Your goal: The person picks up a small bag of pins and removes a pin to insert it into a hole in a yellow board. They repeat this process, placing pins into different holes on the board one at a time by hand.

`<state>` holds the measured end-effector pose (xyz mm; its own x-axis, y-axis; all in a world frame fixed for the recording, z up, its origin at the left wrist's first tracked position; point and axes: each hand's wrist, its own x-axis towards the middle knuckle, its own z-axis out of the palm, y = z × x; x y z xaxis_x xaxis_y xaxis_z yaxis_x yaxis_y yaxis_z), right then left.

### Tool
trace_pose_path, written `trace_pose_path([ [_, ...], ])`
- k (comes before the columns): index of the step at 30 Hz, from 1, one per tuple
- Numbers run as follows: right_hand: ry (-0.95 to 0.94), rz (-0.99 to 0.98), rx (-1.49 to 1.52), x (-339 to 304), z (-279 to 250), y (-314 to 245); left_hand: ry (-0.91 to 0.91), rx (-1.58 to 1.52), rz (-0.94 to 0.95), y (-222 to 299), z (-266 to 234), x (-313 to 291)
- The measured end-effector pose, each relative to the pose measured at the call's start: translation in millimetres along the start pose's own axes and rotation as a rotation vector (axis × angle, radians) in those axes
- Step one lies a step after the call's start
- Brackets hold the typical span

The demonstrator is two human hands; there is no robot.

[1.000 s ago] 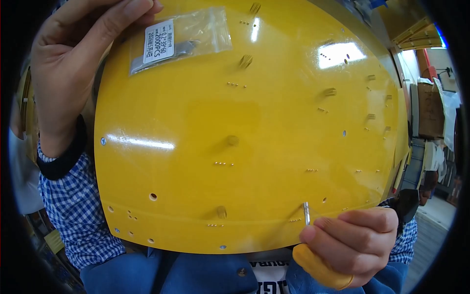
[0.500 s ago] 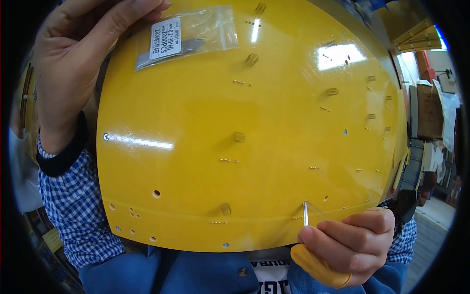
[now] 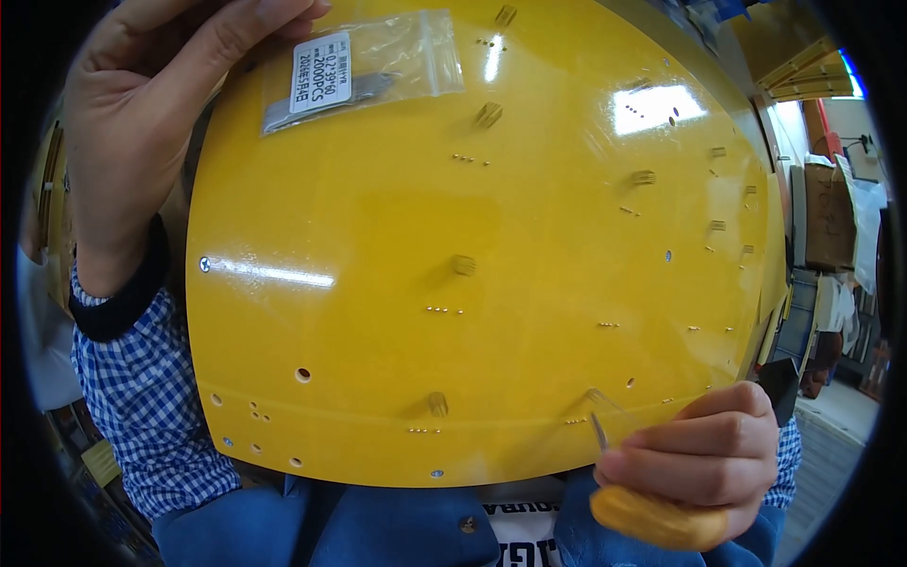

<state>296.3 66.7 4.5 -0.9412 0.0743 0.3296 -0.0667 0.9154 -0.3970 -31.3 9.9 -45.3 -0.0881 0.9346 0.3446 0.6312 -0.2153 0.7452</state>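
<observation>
A large yellow board [image 3: 359,227] fills the middle, with small pin-like clusters and rows of tiny holes. At its upper left edge, the thumb and a fingertip of my left hand [image 3: 151,104] are pinched together; the frame's top hides what they hold. Beside the thumb lies a clear zip bag [image 3: 416,61] with a white label and dark grey contents. Near the board's lower right edge, my right hand [image 3: 699,463] is closed on a thin pointed metal tool [image 3: 599,433], its tip by a row of holes. Under that thumb bulges something smooth and yellow [image 3: 652,522].
Screw heads [image 3: 205,265] and round holes [image 3: 302,375] dot the board's left side. Along the right stand a brown carton [image 3: 829,217] and white plastic wrapping [image 3: 867,227]. My blue-clad lap [image 3: 406,524] is below the board's near edge.
My right hand has shifted a little right with the metal tool, whose tip has dropped lower and tilted. The left hand and bag stay almost in place.
</observation>
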Motion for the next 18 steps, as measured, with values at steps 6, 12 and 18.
trace_pose_path([
  [6,-0.089,0.042,0.150,-1.5,2.6,9.9,0.029,0.075,-0.063,-7.8,-4.9,-7.3],
  [12,-0.035,-0.096,-0.142,-5.3,2.8,6.0,0.006,-0.024,0.027,-5.5,-3.9,3.5],
  [18,0.038,-0.092,-0.208,-8.7,9.9,4.4,0.041,0.068,-0.076,-8.7,-2.9,-3.4],
])
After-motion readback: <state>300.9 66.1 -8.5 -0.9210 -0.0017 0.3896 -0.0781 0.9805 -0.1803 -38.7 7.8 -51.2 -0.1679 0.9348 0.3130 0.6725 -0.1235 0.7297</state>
